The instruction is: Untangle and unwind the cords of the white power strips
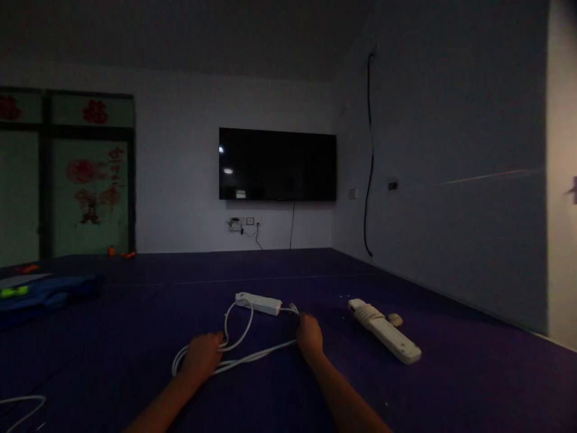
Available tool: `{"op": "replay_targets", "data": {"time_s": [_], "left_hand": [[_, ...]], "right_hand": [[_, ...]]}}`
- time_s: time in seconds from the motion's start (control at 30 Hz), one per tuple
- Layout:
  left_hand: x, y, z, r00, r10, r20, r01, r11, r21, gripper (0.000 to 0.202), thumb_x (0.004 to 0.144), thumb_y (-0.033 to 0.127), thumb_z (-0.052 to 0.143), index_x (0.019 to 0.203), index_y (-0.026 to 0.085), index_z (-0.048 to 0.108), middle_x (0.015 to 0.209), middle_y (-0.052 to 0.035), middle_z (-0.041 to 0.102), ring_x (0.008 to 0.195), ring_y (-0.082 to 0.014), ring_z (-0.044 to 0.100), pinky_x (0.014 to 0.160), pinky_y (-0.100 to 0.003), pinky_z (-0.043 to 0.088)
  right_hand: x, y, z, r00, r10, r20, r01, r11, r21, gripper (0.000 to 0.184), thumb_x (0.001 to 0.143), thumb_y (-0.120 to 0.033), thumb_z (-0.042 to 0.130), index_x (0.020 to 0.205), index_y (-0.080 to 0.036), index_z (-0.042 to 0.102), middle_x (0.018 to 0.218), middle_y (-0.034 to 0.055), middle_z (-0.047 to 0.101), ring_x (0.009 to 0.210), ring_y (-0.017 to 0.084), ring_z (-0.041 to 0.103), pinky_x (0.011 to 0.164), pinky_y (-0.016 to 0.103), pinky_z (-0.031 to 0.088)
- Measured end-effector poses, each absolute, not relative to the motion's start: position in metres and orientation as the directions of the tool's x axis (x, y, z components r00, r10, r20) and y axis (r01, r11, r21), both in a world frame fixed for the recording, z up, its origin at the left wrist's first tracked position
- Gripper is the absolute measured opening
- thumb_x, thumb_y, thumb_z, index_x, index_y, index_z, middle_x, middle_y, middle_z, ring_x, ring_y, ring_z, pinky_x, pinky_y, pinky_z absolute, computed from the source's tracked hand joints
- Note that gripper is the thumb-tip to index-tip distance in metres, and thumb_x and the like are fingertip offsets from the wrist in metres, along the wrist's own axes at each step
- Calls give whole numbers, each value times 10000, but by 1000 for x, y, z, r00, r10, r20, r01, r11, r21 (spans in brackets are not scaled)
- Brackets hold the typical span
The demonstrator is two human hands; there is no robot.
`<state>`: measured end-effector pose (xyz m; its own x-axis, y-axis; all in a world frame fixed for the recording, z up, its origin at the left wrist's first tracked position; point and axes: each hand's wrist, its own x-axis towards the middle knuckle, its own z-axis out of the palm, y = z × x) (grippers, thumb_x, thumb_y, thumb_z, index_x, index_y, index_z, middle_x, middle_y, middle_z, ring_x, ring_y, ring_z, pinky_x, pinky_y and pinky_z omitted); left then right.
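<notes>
A white power strip (260, 304) lies on the purple surface just beyond my hands, its white cord (252, 357) running in loops between them. My left hand (201, 359) is closed around the looped cord on the left. Over on the right, my right hand (309, 337) grips the cord close to the strip's cord end; its fingertips are partly hidden. To the right of that hand rests a second white power strip (391, 338), with its own cord wound tightly about its far part and a pale plug (395, 319) beside it.
Blue cloth (58, 293) with a yellow-green item lies at the left. Another white cord (24, 399) curves at the lower left. Small orange objects (128, 255) sit near the door. A television (277, 165) hangs on the far wall, and a black cable (370, 156) runs down the right wall.
</notes>
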<state>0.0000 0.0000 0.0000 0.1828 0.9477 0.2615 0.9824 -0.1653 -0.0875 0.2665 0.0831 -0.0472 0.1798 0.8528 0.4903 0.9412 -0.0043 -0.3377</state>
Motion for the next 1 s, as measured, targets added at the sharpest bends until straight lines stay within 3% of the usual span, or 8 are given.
{"op": "replay_targets", "data": {"time_s": [0.3,0.5,0.7,0.87,1.0], "left_hand": [[-1,1,-1,179,947,266,983,-161,-89,247,747,139,377,846,189,598,856,-77,672,821,-209,625,716,-316,432],[-1,1,0,185,947,262,982,-165,-95,250,731,131,382,841,190,598,861,-83,669,824,-218,624,721,-331,431],[-1,0,-1,188,948,256,981,-171,-88,235,756,144,372,824,193,591,852,-79,666,812,-212,626,713,-324,432],[0,-1,0,204,941,271,977,-180,-111,250,803,164,327,861,182,570,864,-93,659,819,-223,624,716,-340,433],[2,-2,0,181,940,291,978,-140,-158,248,790,129,354,956,180,531,871,-91,653,831,-222,619,737,-345,428]], "right_hand": [[267,83,-47,158,841,517,946,21,-323,379,730,0,357,947,-152,628,864,111,656,855,188,603,719,245,414],[262,78,-43,163,857,489,956,-14,-294,323,822,-106,331,926,-153,633,839,122,655,807,197,609,676,260,415],[252,71,-36,115,726,678,981,26,-193,340,841,-183,354,1125,-165,540,1142,145,547,1008,237,522,815,344,383],[234,60,-28,-218,586,780,961,270,66,494,791,-104,381,1277,-188,385,1354,120,331,1167,248,375,923,403,308],[214,46,-26,-623,431,652,752,557,351,637,746,-116,453,1342,-232,258,1409,98,218,1230,244,279,984,425,235]]}}
